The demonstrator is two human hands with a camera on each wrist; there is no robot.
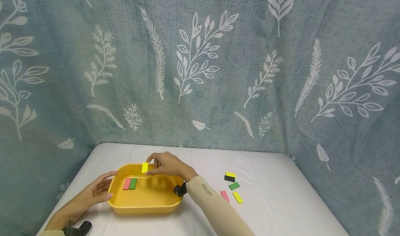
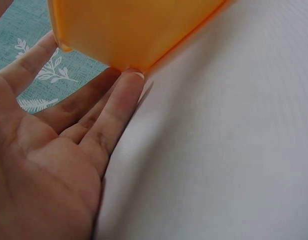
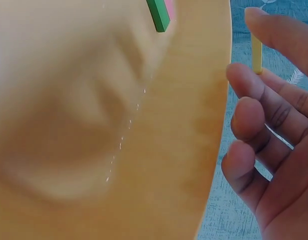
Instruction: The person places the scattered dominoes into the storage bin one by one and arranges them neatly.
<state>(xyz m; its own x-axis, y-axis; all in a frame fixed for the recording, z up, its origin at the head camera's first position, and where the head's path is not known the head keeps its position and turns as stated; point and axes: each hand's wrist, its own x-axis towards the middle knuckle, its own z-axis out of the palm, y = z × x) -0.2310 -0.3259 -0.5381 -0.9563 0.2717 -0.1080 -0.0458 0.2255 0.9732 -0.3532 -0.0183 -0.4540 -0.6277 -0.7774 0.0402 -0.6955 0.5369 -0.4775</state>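
Note:
A yellow plastic tub sits on the white cloth, with a pink block and a green block side by side at its left. My right hand is over the tub's far rim and pinches a yellow block between thumb and fingertips. In the right wrist view that same block appears edge-on between the digits. My left hand rests against the tub's left side, its fingers fairly straight. Fingertips touch the outer wall near the bottom, and another finger reaches the rim.
Right of the tub, several loose blocks lie on the cloth: a yellow one beside a black one, a green one, a pink one and another yellow one. A patterned curtain hangs behind the table.

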